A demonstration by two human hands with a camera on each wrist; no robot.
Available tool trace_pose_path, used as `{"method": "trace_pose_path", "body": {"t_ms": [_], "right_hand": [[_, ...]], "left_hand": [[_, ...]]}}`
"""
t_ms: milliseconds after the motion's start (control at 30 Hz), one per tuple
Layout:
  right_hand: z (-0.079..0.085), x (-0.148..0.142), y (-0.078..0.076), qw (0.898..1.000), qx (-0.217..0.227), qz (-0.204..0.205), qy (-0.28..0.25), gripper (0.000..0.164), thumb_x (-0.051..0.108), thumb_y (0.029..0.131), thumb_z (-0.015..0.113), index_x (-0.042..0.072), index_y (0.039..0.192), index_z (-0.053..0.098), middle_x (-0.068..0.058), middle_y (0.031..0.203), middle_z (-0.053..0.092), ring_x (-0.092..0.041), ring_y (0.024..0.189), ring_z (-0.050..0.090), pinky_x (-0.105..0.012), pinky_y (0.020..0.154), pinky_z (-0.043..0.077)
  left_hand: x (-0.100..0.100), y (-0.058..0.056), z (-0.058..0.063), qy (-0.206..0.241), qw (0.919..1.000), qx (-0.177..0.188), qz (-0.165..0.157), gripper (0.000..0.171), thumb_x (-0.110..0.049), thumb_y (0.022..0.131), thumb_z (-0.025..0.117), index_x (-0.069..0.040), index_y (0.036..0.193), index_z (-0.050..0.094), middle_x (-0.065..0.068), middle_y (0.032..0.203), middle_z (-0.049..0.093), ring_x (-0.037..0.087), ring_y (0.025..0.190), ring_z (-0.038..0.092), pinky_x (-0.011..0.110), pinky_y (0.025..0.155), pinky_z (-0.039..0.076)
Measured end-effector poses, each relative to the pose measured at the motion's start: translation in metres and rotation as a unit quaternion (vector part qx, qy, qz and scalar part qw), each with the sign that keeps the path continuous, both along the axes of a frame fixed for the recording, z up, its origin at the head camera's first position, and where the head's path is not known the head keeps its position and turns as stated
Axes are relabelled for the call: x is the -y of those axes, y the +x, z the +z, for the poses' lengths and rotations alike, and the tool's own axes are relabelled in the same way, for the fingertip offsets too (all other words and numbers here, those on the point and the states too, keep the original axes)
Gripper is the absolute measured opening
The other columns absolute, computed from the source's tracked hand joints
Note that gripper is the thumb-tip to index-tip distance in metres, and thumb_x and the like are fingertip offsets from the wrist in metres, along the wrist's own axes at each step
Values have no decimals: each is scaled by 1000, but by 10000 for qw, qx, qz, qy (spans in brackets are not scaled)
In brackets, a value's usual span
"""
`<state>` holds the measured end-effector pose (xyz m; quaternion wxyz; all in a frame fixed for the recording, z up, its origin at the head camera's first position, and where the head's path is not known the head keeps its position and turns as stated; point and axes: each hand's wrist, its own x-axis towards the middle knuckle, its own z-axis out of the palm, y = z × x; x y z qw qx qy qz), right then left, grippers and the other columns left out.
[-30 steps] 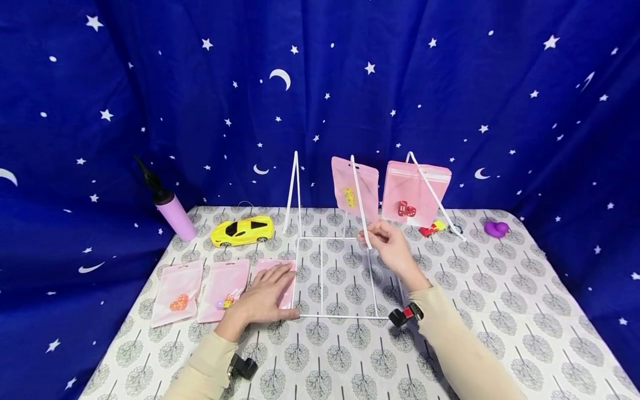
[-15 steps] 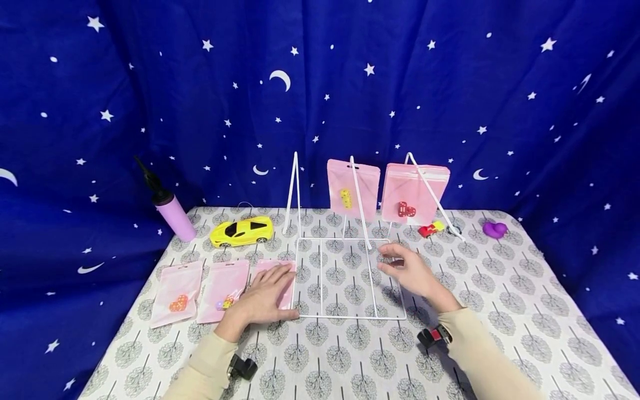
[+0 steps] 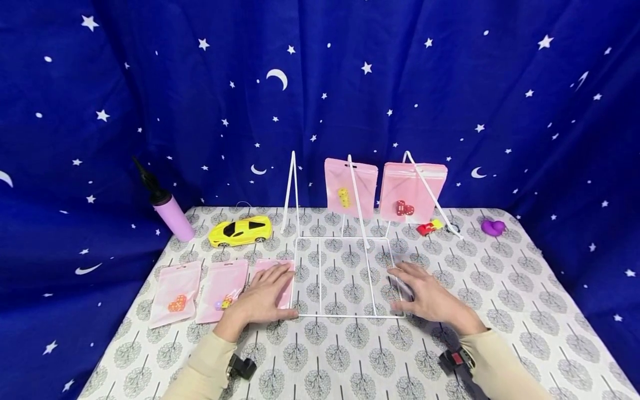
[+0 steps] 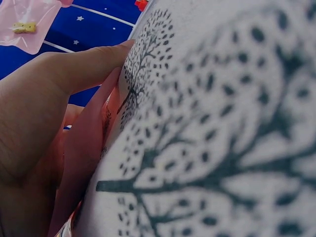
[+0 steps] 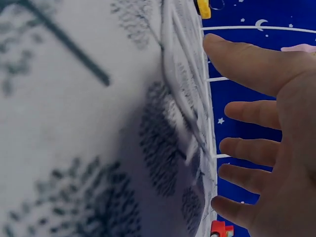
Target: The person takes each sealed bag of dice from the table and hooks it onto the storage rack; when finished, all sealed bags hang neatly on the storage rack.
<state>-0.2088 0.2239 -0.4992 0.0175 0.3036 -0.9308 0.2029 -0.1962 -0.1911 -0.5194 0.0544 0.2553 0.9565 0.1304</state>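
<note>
A white wire rack (image 3: pixel 350 316) stands mid-table with three upright arms. My left hand (image 3: pixel 262 297) rests on a pink zip bag (image 3: pixel 286 294) at the rack's left side, fingers relaxed and spread; the left wrist view shows pink film (image 4: pixel 84 148) beside the thumb. My right hand (image 3: pixel 430 297) hovers at or touches the rack's right base edge, fingers extended, holding nothing. On the middle arm hangs a pink bag (image 3: pixel 360 189) with yellow dice. The right arm carries pink bags (image 3: pixel 407 191), the front one with red dice.
Two more pink bags lie at left, one with orange dice (image 3: pixel 175 286), one with mixed small pieces (image 3: pixel 222 289). Behind them are a yellow toy car (image 3: pixel 241 231) and a purple hand pump (image 3: pixel 174 219). A red-and-yellow toy (image 3: pixel 429 228) and purple object (image 3: pixel 493 228) stand right.
My right hand has let go of the middle arm's tip and moved down and right to the rack's base. The hanging bag has swung to face forward. My left hand stays put.
</note>
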Motion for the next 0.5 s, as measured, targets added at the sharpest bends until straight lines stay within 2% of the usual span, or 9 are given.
{"method": "trace_pose_path", "body": {"t_ms": [267,500], "right_hand": [[-4,-7,6,9985,295,-212,409,84,43,74,80,6,143,47,-27,152,33,-51,139,28,-72,106,27],[-5,-11,9,9972,621,-235,354,87,45,73,79,5,144,46,-29,152,30,-52,139,26,-72,107,24]], "left_hand": [[0,-1,0,-9,10000,-10,8,101,-73,79,58,-13,154,27,7,163,15,31,149,17,56,121,12],[0,0,-2,-40,10000,-34,11,102,-74,78,58,-13,154,28,7,163,15,31,149,17,57,120,14]]}}
